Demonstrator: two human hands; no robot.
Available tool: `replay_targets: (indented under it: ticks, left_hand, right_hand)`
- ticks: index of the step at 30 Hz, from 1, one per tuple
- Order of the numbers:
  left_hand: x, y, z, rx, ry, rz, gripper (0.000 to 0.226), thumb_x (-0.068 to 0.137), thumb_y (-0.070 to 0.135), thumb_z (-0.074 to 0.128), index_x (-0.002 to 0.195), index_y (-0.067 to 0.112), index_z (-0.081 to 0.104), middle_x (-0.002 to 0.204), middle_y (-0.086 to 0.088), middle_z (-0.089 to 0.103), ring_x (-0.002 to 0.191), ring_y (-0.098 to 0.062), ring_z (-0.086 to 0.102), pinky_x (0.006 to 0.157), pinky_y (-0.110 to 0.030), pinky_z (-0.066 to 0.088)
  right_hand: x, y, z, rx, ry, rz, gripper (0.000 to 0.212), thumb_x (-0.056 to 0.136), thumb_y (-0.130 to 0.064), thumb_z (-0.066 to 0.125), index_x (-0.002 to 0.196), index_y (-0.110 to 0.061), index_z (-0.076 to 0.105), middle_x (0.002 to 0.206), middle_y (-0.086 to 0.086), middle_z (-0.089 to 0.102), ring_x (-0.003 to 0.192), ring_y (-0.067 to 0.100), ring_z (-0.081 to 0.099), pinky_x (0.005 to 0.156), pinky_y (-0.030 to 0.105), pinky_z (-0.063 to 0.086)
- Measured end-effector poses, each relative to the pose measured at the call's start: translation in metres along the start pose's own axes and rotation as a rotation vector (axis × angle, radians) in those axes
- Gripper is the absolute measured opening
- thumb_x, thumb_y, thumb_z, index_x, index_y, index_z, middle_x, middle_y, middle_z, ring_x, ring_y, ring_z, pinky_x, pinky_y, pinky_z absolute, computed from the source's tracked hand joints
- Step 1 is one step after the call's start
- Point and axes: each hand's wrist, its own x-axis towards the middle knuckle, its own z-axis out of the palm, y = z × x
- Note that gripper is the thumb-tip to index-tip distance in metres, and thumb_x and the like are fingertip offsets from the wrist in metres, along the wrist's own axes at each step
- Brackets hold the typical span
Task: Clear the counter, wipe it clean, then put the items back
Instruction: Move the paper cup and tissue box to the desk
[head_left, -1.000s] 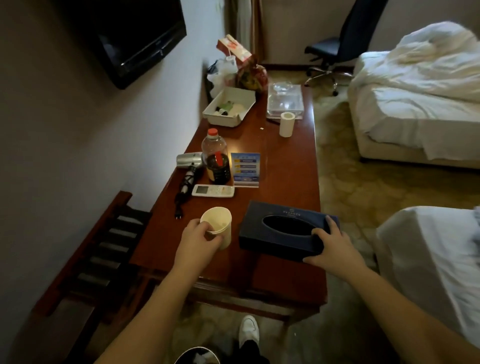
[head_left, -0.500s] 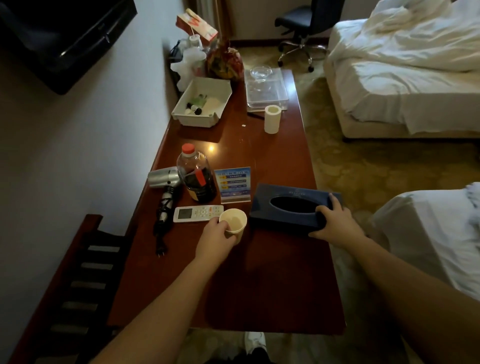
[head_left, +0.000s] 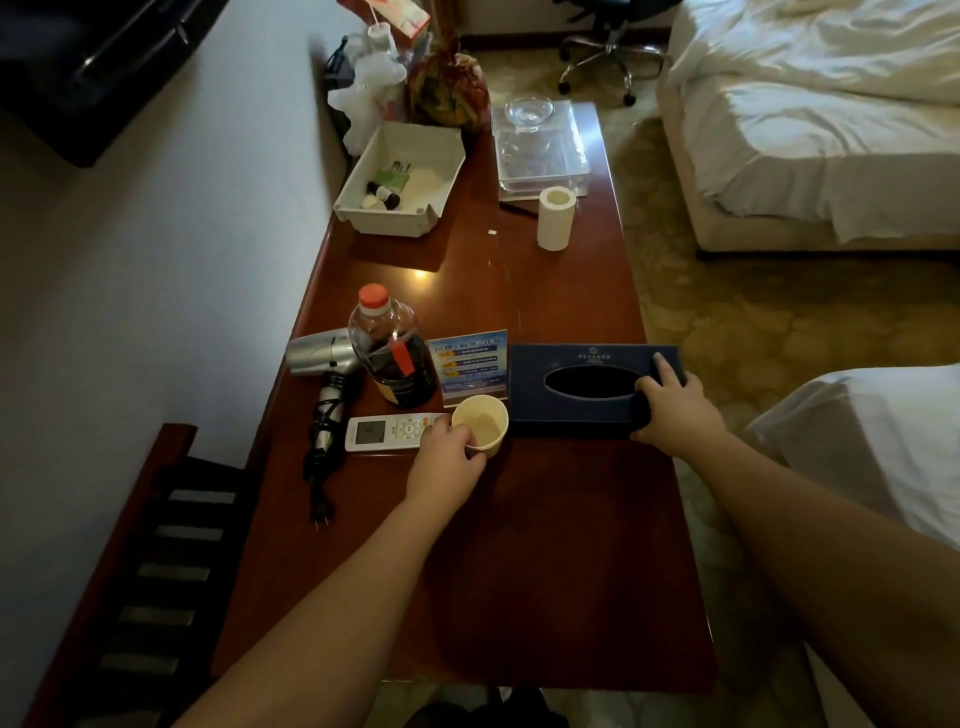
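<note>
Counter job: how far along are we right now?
Done: near end of the counter lies bare. In hand: left hand grips the paper cup; right hand holds the tissue box. Left: bottle, remote, hairdryer, tray; no wiping visible.

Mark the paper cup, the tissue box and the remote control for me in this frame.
paper cup (head_left: 483, 423): head view, on the inside of the open cup.
tissue box (head_left: 530, 364): head view, on the dark top panel left of the slot.
remote control (head_left: 370, 432): head view, on its small display.
</note>
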Motion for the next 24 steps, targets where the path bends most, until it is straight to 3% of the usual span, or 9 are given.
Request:
replay_targets:
  ticks: [12,17,20,24]
  left_hand:
    - [-0.001,0.003,-0.007,0.03,-0.001,0.013,0.023,0.088,0.026,0.064,0.109,0.017,0.059,0.149,-0.006,0.031,0.136,-0.023,0.031,0.106,-0.037,0.037]
    - [-0.018,0.004,-0.013,0.015,0.037,0.025,0.029,0.087,0.031,0.067,0.111,0.02,0.057,0.15,-0.003,0.026,0.135,-0.022,0.032,0.104,-0.036,0.04]
    - [-0.036,0.004,-0.018,0.008,0.055,0.005,0.038,0.087,0.033,0.067,0.121,0.021,0.055,0.153,-0.002,0.023,0.14,-0.021,0.026,0.107,-0.038,0.039]
    - [-0.07,0.003,-0.024,-0.006,0.091,-0.04,0.044,0.089,0.035,0.064,0.129,0.021,0.052,0.153,-0.001,0.024,0.141,-0.02,0.023,0.107,-0.04,0.04]
  right_hand:
    - [-0.003,-0.009,-0.007,-0.086,-0.054,0.044,0.071,0.083,-0.042,0.068,0.14,-0.027,0.028,0.16,0.003,-0.007,0.14,0.04,0.015,0.095,0.046,0.045]
    - [-0.018,-0.011,-0.011,-0.077,-0.03,0.058,0.072,0.087,-0.036,0.062,0.146,-0.025,0.023,0.157,0.007,0.012,0.136,0.036,0.026,0.096,0.046,0.044]
    - [-0.033,-0.017,-0.011,-0.038,0.06,0.04,0.063,0.088,-0.032,0.058,0.143,-0.021,0.028,0.146,0.008,0.031,0.128,0.033,0.036,0.096,0.043,0.044]
    - [-0.06,-0.028,-0.012,0.031,0.18,-0.05,0.05,0.091,-0.032,0.054,0.136,-0.016,0.039,0.135,0.01,0.043,0.119,0.032,0.044,0.091,0.042,0.046]
